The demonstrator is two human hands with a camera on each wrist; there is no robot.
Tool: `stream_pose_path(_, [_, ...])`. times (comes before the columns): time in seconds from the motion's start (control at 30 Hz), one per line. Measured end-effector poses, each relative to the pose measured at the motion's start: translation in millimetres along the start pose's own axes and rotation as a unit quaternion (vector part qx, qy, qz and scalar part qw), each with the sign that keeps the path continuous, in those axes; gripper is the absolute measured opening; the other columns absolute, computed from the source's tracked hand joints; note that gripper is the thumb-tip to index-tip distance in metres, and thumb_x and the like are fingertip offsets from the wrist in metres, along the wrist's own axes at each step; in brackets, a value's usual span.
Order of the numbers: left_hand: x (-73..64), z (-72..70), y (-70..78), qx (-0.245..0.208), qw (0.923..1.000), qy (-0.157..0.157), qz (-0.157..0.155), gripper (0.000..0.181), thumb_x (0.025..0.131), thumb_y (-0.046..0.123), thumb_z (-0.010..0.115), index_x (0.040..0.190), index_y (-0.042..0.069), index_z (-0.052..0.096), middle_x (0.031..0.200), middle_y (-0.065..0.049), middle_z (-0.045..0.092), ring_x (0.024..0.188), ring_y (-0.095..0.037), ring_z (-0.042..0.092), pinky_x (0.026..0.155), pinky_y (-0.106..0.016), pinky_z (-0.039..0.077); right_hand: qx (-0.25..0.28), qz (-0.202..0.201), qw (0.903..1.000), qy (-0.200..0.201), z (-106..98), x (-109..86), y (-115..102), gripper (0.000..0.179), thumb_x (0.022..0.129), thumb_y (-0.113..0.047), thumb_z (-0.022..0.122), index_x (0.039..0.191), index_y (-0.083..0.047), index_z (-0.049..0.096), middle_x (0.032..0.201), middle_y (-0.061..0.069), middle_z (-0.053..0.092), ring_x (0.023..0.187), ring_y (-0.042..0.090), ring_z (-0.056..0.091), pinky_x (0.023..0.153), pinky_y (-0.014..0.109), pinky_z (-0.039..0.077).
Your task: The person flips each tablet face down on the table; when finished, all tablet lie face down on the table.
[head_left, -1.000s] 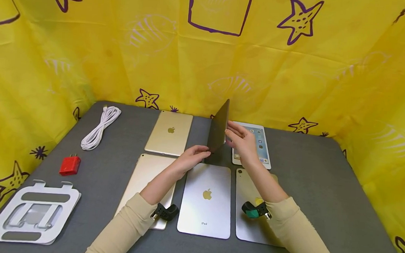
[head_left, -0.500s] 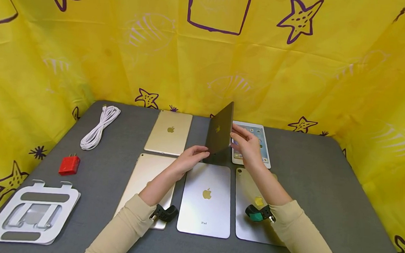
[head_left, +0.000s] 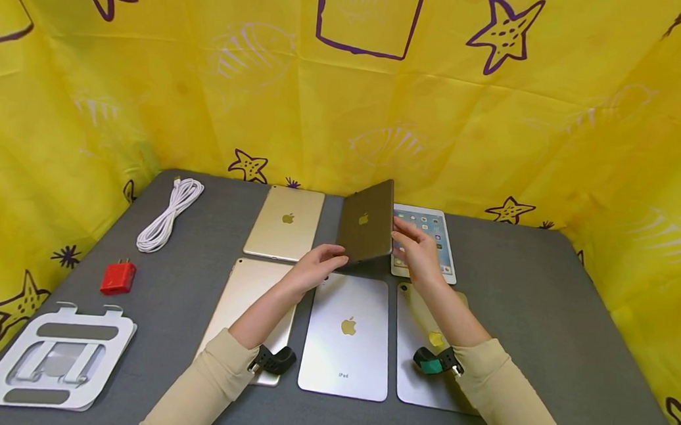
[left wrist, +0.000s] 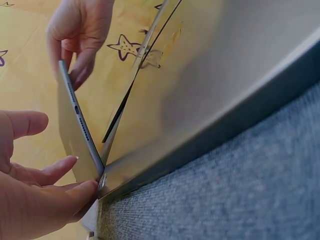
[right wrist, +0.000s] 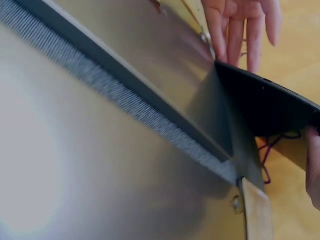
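Observation:
A dark grey iPad [head_left: 366, 221] with a gold apple logo leans up from the table at the back middle, its back towards me. My right hand [head_left: 419, 252] pinches its right edge between thumb and fingers. At its lower left corner, the fingertips of my left hand [head_left: 313, 266] touch it with the fingers fairly straight, as the left wrist view shows. The tablet's edge [left wrist: 80, 115] with port and speaker holes faces that camera. Just in front lies a silver iPad [head_left: 345, 351], back up. A white tablet [head_left: 441, 246] with a lit screen lies behind my right hand.
Two gold tablets, one at the back [head_left: 285, 225] and one in front [head_left: 252, 292], lie left of centre. Another silver tablet [head_left: 418, 376] is under my right forearm. A white cable [head_left: 168, 217], a red charger [head_left: 118, 277] and a folding stand [head_left: 57, 357] line the left side.
The dark iPad has turned from nearly edge-on so its back and logo face me, and its top has lowered. My right hand moved slightly right and nearer; the left has barely moved.

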State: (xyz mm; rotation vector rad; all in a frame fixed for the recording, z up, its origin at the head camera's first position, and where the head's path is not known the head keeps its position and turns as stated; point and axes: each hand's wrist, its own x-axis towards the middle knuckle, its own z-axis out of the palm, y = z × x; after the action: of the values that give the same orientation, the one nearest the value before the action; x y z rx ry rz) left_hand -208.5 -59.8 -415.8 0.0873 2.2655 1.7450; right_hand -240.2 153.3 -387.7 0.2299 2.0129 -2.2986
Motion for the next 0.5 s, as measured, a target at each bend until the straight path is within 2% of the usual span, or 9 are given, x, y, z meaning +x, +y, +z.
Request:
stream_pose_path(0.2, [-4.4,-4.3,1.0,0.01,0.9999,0.006,0.007,0.046,0.097,0.025,0.06,0.135,0.0,0.052,0.134,-0.017,0.054,0.123,-0.032,0.05,0.101,-0.046,0.042,-0.009,0.026,0.9996,0.011,-5,8.8,15,0.043,0.096,0.0,0.057,0.139,0.0,0.052,0.138,0.017,0.053,0.09,0.002,0.061,0.073,0.017,0.052])
stream_pose_path(0.33, [-5.9,-6.3,1.8,0.016,0.9998,0.011,0.006,0.046,0.097,0.025,0.06,0.135,0.001,0.052,0.133,-0.018,0.054,0.121,-0.032,0.05,0.101,-0.046,0.041,-0.043,0.034,0.9983,0.022,-6,13.8,23,0.043,0.094,-0.001,0.058,0.137,0.001,0.054,0.137,0.017,0.055,0.084,0.0,0.059,0.069,0.014,0.05])
stream_pose_path(0.4, [-6.4,-6.9,2.0,0.022,0.9997,0.012,0.005,0.046,0.097,0.025,0.06,0.136,0.001,0.052,0.134,-0.017,0.054,0.121,-0.032,0.05,0.102,-0.046,0.041,-0.057,0.038,0.9974,0.023,-6,15.5,27,0.043,0.094,-0.001,0.058,0.136,0.001,0.054,0.137,0.017,0.055,0.085,0.0,0.059,0.071,0.015,0.05])
stream_pose_path(0.5, [-7.2,-8.1,2.1,0.027,0.9995,0.015,0.001,0.047,0.097,0.026,0.06,0.137,0.003,0.052,0.136,-0.016,0.052,0.123,-0.031,0.048,0.102,-0.047,0.04,-0.063,0.046,0.9968,0.015,-6,16.5,30,0.042,0.095,0.001,0.056,0.137,0.003,0.052,0.139,0.02,0.052,0.096,0.007,0.06,0.081,0.018,0.051])
